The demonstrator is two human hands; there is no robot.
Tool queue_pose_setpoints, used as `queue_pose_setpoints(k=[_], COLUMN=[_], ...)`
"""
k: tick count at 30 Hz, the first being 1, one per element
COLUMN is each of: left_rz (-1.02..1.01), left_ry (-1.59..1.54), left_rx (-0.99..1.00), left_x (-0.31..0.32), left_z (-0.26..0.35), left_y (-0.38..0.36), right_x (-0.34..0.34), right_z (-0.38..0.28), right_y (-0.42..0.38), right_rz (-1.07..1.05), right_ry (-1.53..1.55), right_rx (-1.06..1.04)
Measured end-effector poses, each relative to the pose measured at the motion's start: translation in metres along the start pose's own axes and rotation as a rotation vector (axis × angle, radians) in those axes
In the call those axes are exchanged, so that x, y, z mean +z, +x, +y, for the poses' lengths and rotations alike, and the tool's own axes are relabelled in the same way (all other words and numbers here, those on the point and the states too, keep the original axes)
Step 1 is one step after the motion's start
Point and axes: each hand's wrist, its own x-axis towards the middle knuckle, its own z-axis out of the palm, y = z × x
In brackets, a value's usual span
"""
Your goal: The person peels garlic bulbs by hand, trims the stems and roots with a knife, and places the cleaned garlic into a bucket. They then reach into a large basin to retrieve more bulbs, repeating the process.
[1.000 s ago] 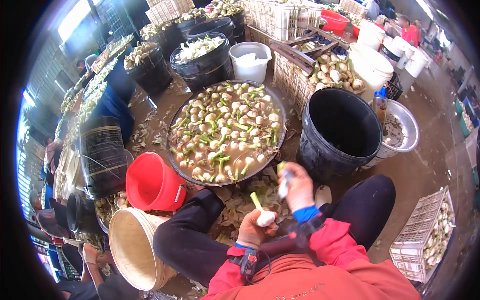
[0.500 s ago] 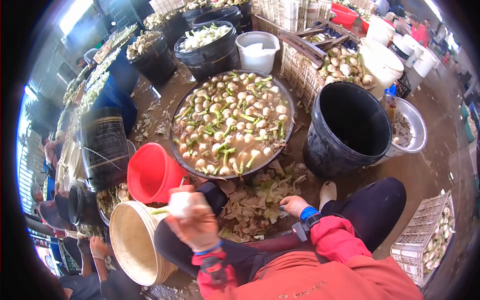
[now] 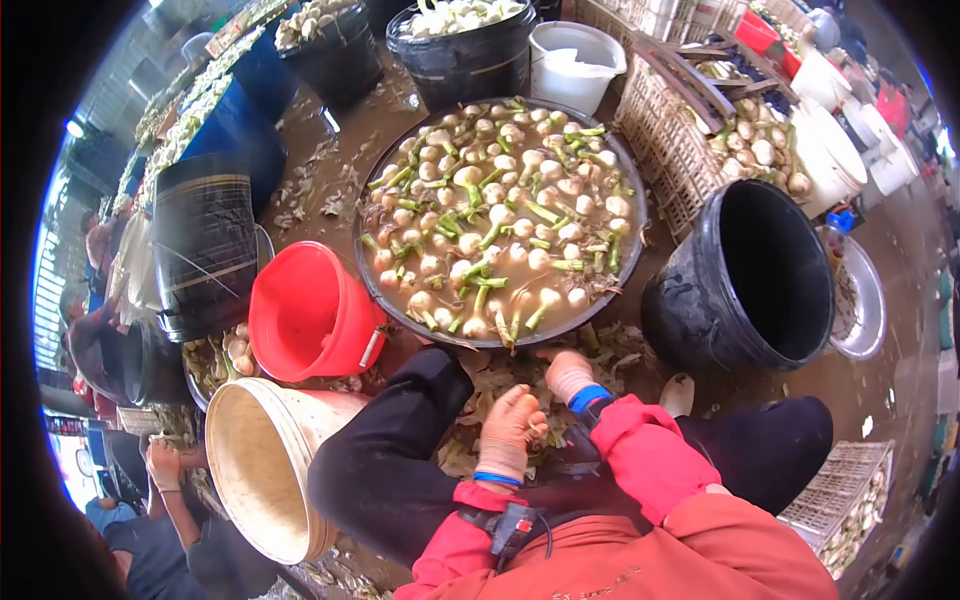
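My left hand [image 3: 514, 432] is over my lap, its fingers curled into a loose fist with their inner side hidden. Close by on the right, my right hand [image 3: 569, 376] reaches forward with bent fingers at the near rim of the wide round basin [image 3: 640, 215]. I cannot tell what either hand holds. Both wear tape-like wraps and blue bands. In the basin, pale bulbs [image 3: 502, 215] with cut green stalks float in brown water. Trimmed leaves [image 3: 460, 445] lie on the ground beneath my hands.
Left of my knee are a red bucket [image 3: 284, 310] and a tilted cream bucket [image 3: 228, 470]. A black bucket [image 3: 680, 300] stands right of the basin, near a metal bowl [image 3: 872, 300]. Bulbs fill a wicker crate [image 3: 660, 130]. Another person's hand [image 3: 163, 465] shows at lower left.
My left hand has swung right from beside the cream bucket to over my lap; the white bulb it held no longer shows. My right hand has moved forward to the basin rim. The view has shifted.
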Motion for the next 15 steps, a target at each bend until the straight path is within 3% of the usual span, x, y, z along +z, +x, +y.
queue_pose_setpoints(k=[2,5,9,15], left_rz=[0.017,-0.079,0.033,0.015], left_ry=[0.101,0.223,0.132,0.19], left_rx=[-0.061,-0.128,-0.082,-0.105], left_x=[0.008,0.018,0.013,0.022], left_z=[-0.006,-0.012,-0.01,-0.006], left_y=[0.004,0.006,0.01,0.004], right_x=[0.003,0.032,0.045,0.035], right_z=[-0.006,-0.012,-0.012,0.009], right_y=[0.011,0.026,0.042,0.041], right_rz=[0.0,0.479,0.216,0.131], right_ry=[-0.095,-0.222,-0.23,-0.165], right_rx=[-0.135,-0.392,-0.391,-0.347])
